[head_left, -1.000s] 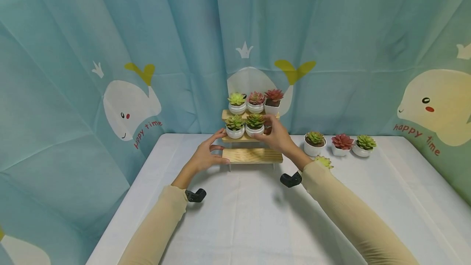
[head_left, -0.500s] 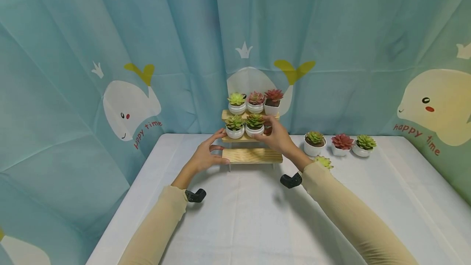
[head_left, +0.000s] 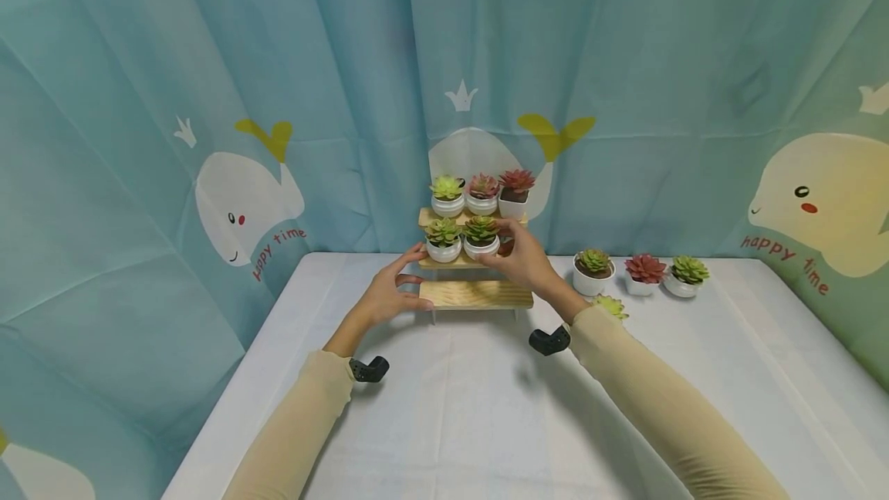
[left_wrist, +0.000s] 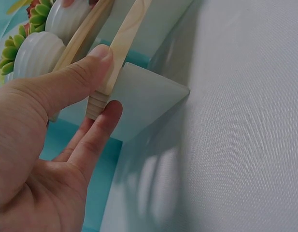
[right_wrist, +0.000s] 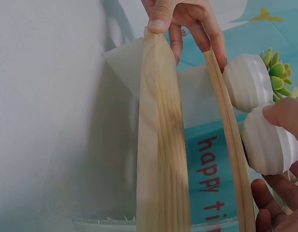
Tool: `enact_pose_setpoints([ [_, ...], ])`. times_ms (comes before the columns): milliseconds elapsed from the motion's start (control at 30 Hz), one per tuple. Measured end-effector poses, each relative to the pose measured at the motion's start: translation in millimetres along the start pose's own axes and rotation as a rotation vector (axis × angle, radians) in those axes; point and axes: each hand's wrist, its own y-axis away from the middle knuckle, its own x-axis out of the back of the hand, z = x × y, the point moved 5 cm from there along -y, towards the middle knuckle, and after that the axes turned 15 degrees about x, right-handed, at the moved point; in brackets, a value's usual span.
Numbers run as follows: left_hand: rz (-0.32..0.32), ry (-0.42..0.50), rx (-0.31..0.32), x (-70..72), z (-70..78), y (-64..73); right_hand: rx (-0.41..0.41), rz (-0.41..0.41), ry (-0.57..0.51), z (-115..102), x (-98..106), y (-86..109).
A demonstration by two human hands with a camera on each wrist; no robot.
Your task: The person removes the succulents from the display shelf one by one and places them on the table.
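Observation:
A three-step wooden plant stand [head_left: 476, 294] with pale side panels stands at the back of the table. My left hand [head_left: 386, 293] pinches the left end of its lowest plank [left_wrist: 123, 48], thumb on one face and fingers on the other. On the middle step sit two green succulents in white ribbed pots, a left one [head_left: 444, 241] and a right one [head_left: 481, 236]. My right hand [head_left: 525, 256] holds the right succulent's pot [right_wrist: 265, 141], thumb against its front and fingers around its right side. That pot is right at the plank and close beside the left pot.
Three potted succulents line the top step: a light green one [head_left: 447, 196], a pinkish one [head_left: 482, 193] and a red one [head_left: 515, 193]. Right of the stand are several more, including a red one [head_left: 644, 273] and one partly hidden by my right sleeve [head_left: 611, 305]. A curtain [head_left: 361, 99] hangs behind.

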Motion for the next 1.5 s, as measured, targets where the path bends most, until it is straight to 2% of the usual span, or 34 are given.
enact_pose_setpoints([
  [567, -0.002, 0.016, 0.006, 0.1, -3.1, 2.1, 0.011, -0.03, 0.007, 0.7, 7.7, 5.3],
  [867, 0.004, 0.01, 0.009, 0.4, -5.1, 0.2, 0.04, 0.013, 0.012, -7.9, 17.5, 5.2],
  [1067, 0.003, 0.007, -0.001, 1.4, -5.2, -0.5, 0.054, 0.01, 0.031, -11.6, 20.9, 7.7],
  [1500, 0.005, -0.003, -0.011, 1.3, -0.2, -1.3, 0.06, -0.029, 0.069, -13.4, 41.7, 28.0],
])
